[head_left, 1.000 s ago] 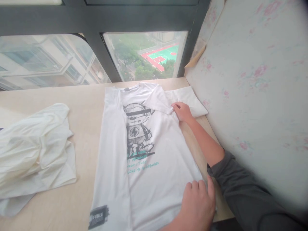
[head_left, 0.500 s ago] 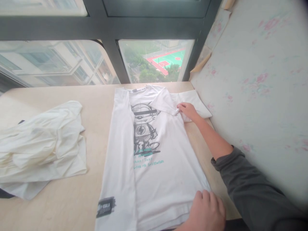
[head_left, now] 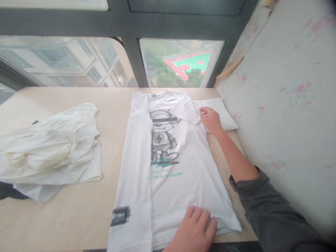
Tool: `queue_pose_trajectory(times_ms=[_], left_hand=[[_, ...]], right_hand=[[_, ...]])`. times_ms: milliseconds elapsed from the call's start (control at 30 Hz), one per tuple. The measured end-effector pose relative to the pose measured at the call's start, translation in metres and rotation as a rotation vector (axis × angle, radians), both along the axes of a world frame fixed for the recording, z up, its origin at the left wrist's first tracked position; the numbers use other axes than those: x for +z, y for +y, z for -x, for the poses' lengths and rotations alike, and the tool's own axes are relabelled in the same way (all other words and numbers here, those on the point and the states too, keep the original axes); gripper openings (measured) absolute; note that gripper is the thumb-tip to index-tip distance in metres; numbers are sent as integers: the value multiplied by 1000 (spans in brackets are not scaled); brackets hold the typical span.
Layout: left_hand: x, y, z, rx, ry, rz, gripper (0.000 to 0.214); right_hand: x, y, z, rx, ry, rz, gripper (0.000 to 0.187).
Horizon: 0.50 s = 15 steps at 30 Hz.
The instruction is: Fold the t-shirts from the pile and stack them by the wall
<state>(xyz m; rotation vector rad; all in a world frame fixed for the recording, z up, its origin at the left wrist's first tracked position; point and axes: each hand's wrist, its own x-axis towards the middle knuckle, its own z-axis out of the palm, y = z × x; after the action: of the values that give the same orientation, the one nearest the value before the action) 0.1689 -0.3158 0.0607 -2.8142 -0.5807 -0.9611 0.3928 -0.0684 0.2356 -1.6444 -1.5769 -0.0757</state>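
Observation:
A white T-shirt (head_left: 181,189) with a grey cartoon print and teal lettering lies face up on the tan table (head_left: 78,217), collar toward the window. Its left side is folded inward in a long strip with a dark label near the hem. My right hand (head_left: 211,119) rests at the right shoulder, fingers closed on the edge of the sleeve, which is folded in over the chest. My left hand (head_left: 196,228) lies flat on the bottom hem, fingers stretched out, holding nothing.
A crumpled cream garment (head_left: 49,147) lies at the table's left. A folded white cloth (head_left: 223,113) sits under the sleeve by the floral wall (head_left: 288,105) on the right. A dark-framed window (head_left: 131,63) runs behind the table.
My left hand has slid left along the hem, from the shirt's bottom right corner toward the middle. My right hand has stayed at the folded sleeve.

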Motion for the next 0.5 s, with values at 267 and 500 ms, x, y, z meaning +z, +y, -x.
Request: queue_pose_trajectory(times_ms=[267,500], left_hand=[[-6,-14,92,209,-82,48,32],[-1,-33,104,310,-32,186,22]], right_hand=[[-89,-182,43,215,41,-99,19],[-144,-293,59,477,-145,5,24]])
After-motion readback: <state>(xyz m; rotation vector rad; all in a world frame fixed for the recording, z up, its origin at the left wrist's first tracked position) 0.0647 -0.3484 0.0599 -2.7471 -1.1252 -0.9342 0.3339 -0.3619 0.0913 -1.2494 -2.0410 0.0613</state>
